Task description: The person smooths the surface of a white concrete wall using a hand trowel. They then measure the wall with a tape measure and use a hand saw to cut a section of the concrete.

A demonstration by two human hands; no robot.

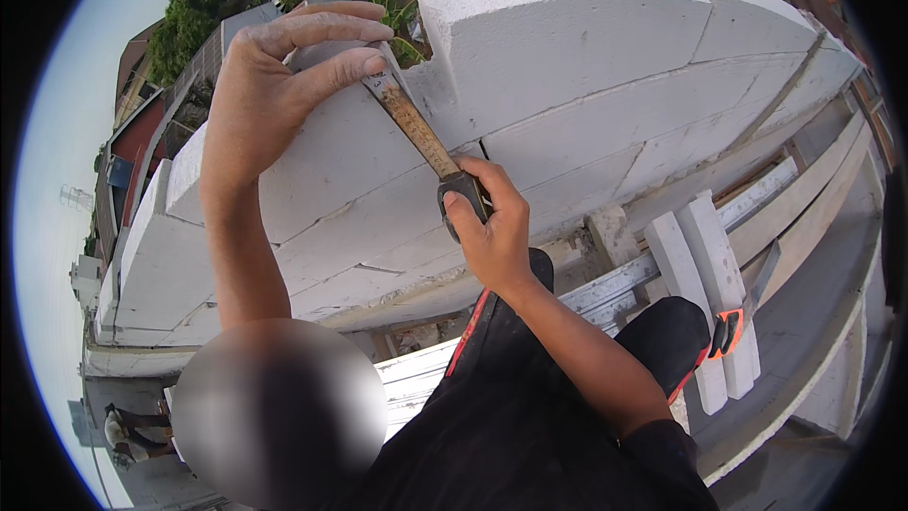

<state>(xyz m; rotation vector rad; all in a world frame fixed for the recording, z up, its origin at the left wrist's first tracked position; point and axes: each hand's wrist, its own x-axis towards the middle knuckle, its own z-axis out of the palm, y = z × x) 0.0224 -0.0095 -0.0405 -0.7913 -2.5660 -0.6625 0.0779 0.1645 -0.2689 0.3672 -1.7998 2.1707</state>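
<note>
A tape measure (464, 204) with a dark case sits in my right hand (492, 237), whose fingers and thumb are closed round it. Its worn, yellowish blade (419, 127) is drawn out across the face of a white block wall (331, 180). At the upper left, my left hand (270, 85) has its thumb pressed on the blade's free end, with the fingers reaching over the top of the wall. That end lies beside a gap in the top course, next to a tall white block (567, 38).
Two loose white block strips (690, 303) lie at the right, with an orange-and-black item (726, 333) against them. Long boards (804, 194) and metal channels (605, 298) run along the wall's foot. A person (137, 433) is at the far lower left. A blurred disc covers part of the lower left.
</note>
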